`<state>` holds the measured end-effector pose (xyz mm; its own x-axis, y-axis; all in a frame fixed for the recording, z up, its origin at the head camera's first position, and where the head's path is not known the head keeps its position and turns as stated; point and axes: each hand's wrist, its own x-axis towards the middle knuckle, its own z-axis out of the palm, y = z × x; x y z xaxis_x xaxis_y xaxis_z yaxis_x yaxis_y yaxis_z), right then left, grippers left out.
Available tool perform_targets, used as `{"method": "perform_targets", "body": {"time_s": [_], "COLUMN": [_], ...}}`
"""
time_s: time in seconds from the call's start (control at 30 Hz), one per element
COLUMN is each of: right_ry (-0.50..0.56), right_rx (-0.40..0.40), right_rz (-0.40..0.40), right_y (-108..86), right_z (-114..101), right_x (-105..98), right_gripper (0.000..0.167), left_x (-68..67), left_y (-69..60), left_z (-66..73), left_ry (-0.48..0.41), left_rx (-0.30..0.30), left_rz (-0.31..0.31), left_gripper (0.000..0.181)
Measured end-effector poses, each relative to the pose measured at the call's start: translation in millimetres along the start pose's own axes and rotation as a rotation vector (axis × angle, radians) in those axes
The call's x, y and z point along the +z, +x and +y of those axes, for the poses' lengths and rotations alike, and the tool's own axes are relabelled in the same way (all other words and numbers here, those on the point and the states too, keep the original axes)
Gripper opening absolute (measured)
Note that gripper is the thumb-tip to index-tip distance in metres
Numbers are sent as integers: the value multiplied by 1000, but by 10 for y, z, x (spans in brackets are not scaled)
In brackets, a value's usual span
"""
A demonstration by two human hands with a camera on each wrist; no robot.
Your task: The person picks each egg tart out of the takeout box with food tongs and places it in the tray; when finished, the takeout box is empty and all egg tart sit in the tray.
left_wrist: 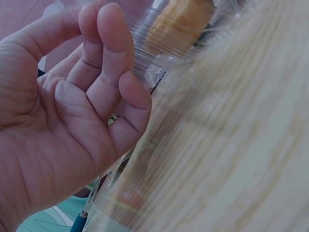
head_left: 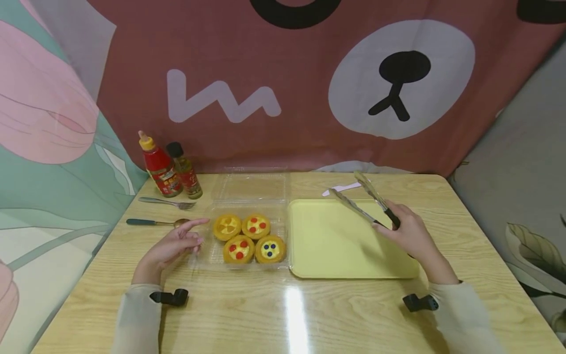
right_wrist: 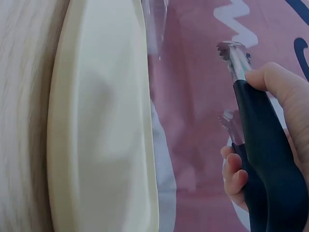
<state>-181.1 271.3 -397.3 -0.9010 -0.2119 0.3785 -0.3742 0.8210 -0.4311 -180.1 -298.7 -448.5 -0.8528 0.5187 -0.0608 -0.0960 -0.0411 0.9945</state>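
My left hand is at the left edge of a clear plastic box, its index finger stretched toward the rim and the others loosely bent. Whether it touches the plastic I cannot tell. Inside the box are several egg tarts, topped with red or dark blue dots or an orange pattern. My right hand grips metal tongs by their black handles. Above the far part of a pale yellow tray, the tongs' arms stand spread apart with nothing between their tips.
A red sauce bottle and a smaller dark-capped bottle stand at the back left. Nearer lie a fork and a spoon. A pale plastic knife is behind the tray. The box's clear lid leans back, raised.
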Motion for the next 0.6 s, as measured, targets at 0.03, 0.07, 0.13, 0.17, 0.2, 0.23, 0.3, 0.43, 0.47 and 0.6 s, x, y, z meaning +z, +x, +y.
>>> {"method": "perform_targets", "body": {"time_s": [0.03,0.07,0.13,0.17,0.2,0.23,0.3,0.43,0.47,0.6], "right_ry": [4,8,13,17,23,27,35,58,67,101], "right_rx": [-14,-26,-42,-50,-61,-71,-94,-145,-157,-208], "right_rz": [-13,-28,-54,-70,-82,-92,-102,-129,-140,-185], "right_y": [19,37,68,86,104,122,158,229,246,318], "right_z": [-29,-59,-120,-152,-186,-220,-291,-447,-488,-652], "right_x": [32,60,107,129,150,172,223,328,351,415], "right_gripper": [68,69,71,71,72,72,72,71,71,70], "left_x": [-1,-2,-3,-3,-3,-4,-5,-8,-9,-9], "left_y": [-1,-2,-4,-5,-6,-7,-10,-11,-10,-13], "left_z": [-1,-2,-3,-2,0,1,5,11,11,6], "left_ry": [2,5,9,12,13,18,26,41,41,39], "left_rx": [-2,-3,-3,-3,-3,-3,-4,-11,-12,-13], "left_rz": [3,5,6,7,9,11,16,23,23,23], "left_gripper": [51,51,51,51,52,52,52,53,53,53]}}
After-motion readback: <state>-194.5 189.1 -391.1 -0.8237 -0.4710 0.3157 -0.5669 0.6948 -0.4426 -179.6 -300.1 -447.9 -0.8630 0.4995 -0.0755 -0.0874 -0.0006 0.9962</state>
